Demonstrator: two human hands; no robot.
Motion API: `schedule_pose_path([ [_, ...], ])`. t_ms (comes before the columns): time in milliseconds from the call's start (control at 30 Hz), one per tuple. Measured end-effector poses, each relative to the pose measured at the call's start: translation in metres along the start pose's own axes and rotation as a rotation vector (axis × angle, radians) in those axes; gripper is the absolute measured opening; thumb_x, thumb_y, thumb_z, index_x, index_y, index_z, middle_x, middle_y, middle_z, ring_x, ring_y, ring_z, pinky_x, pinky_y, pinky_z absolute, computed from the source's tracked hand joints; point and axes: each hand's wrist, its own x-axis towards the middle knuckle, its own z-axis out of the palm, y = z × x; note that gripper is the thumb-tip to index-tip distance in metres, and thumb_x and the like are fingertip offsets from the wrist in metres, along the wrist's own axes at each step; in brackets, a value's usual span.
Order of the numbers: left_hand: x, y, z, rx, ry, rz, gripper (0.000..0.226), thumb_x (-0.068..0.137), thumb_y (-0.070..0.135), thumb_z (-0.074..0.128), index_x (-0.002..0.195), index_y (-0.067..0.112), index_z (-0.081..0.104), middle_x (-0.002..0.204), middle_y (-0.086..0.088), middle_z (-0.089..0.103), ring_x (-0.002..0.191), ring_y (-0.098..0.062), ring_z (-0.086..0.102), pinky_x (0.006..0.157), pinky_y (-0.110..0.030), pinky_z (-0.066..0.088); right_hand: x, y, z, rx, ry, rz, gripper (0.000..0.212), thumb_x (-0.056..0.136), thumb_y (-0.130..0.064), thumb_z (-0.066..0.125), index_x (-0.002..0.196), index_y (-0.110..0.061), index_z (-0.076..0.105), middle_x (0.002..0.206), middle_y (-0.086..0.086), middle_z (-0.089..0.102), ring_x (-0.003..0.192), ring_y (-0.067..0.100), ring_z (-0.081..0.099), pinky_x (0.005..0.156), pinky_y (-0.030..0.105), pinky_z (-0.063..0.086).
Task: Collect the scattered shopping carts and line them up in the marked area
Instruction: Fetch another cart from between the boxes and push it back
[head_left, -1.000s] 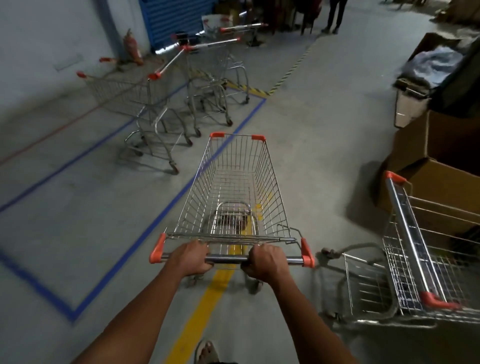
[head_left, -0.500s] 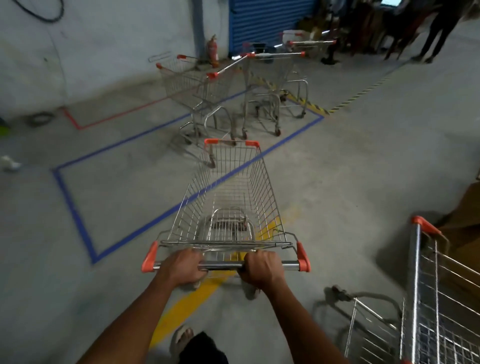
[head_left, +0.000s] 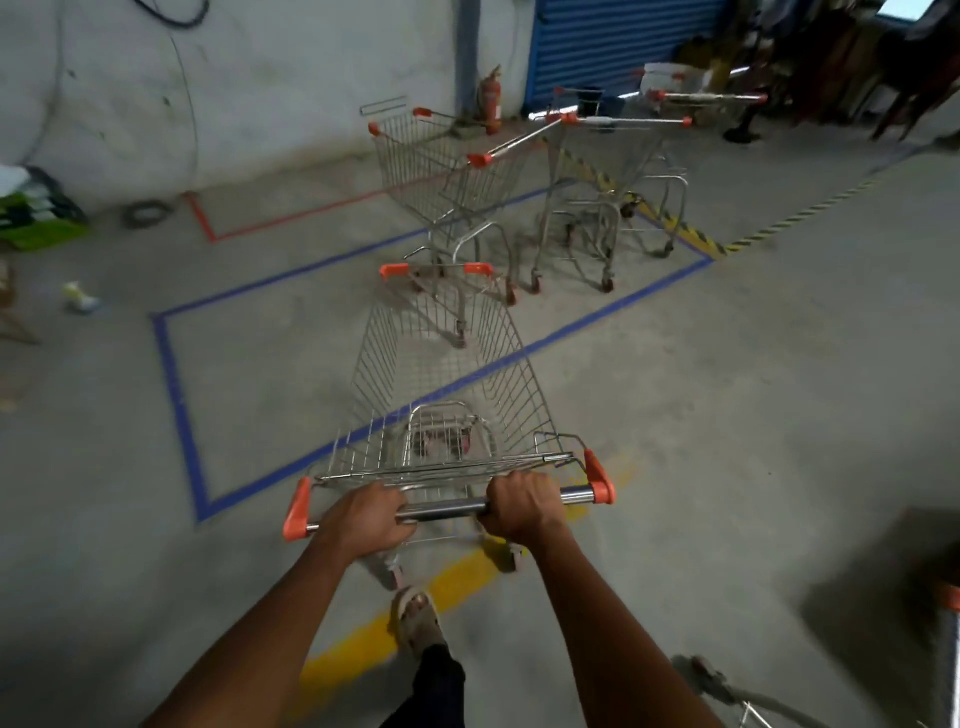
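Gripping the cart handle (head_left: 447, 509), both hands' fingers curl round it, left hand (head_left: 363, 519), right hand (head_left: 519, 506).

Both hands on the cart handle (head_left: 447, 506), left hand (head_left: 363, 522) and right hand (head_left: 519, 512) wrapped round the bar, the pushed cart (head_left: 447, 384) straddling the blue tape line (head_left: 597, 317). Dead ahead: parked cart (head_left: 436, 171) just beyond the front rim, legs nearly touching it, so no straight lane fwd. Right of that, two more parked carts (head_left: 613, 171) packed close, gap btwn them tight. Left of the nose: open concrete inside the blue box (head_left: 270, 364), wide and bare. Far left, clutter by the wall: green box (head_left: 36, 218), small object (head_left: 80, 297). Right side: broad open floor (head_left: 779, 374). Bottom right corner, another cart's frame (head_left: 950, 649) near the right elbow.
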Motion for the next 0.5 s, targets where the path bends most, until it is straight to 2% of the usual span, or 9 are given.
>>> schedule_pose_path([
  [233,0.103,-0.052,-0.048,-0.028,0.000,-0.056,0.043,0.086,0.053,0.057,0.104,0.018,0.073,0.104,-0.008,0.075,0.100,-0.026,0.070,0.083,-0.035,0.054,0.137,0.019,-0.040,0.007,-0.039,-0.020,0.040,0.087,-0.051,0.057,0.096,-0.015,0.069,0.099,0.010,0.075,0.095,0.034,0.072,0.081,0.036,0.053],
  [500,0.218,-0.132,-0.102,-0.019,-0.011,-0.111,0.043,0.087,0.055,0.058,0.111,0.021,0.072,0.108,-0.007,0.075,0.103,-0.026,0.070,0.085,-0.036,0.055,0.294,0.023,-0.077,0.023,-0.078,-0.062,0.038,0.089,-0.052,0.055,0.092,-0.017,0.071,0.093,0.006,0.075,0.090,0.030,0.073,0.081,0.037,0.055],
])
